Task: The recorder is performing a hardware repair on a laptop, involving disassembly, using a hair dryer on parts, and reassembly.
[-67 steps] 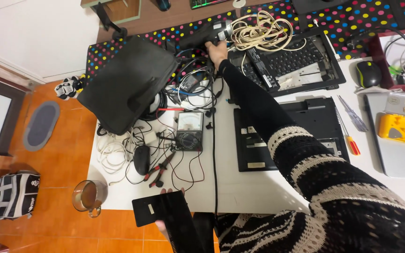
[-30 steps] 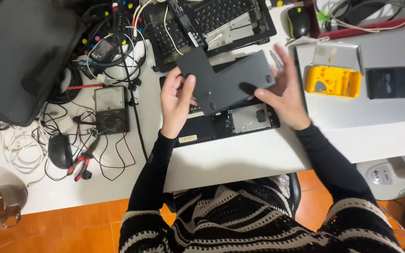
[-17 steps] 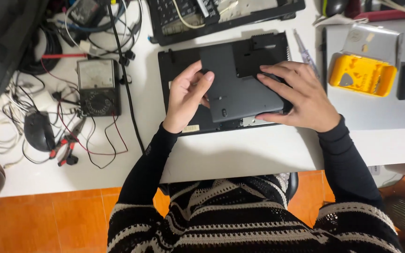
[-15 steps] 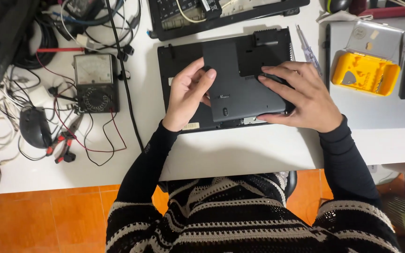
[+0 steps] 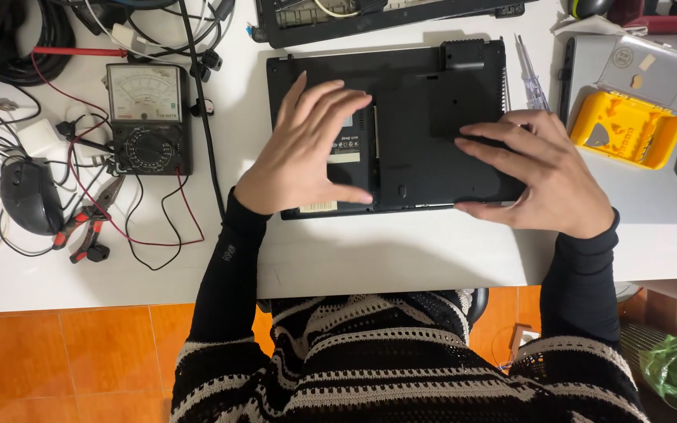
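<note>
Home electronics repair bench, white desk (image 5: 401,251) over orange floor tiles (image 5: 80,360), analog multimeter (image 5: 149,117) with red and black leads, pliers (image 5: 88,227), tangled cables (image 5: 33,47), screwdriver (image 5: 528,74), yellow tool case (image 5: 627,129), opened laptop chassis (image 5: 385,16).

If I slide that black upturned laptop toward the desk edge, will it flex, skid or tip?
The black upturned laptop looks rigid and lies flat on the white desk, so flexing or tipping seems unlikely. Its smooth shell may skid easily. The left hand and right hand resting on top probably steady it.
</note>
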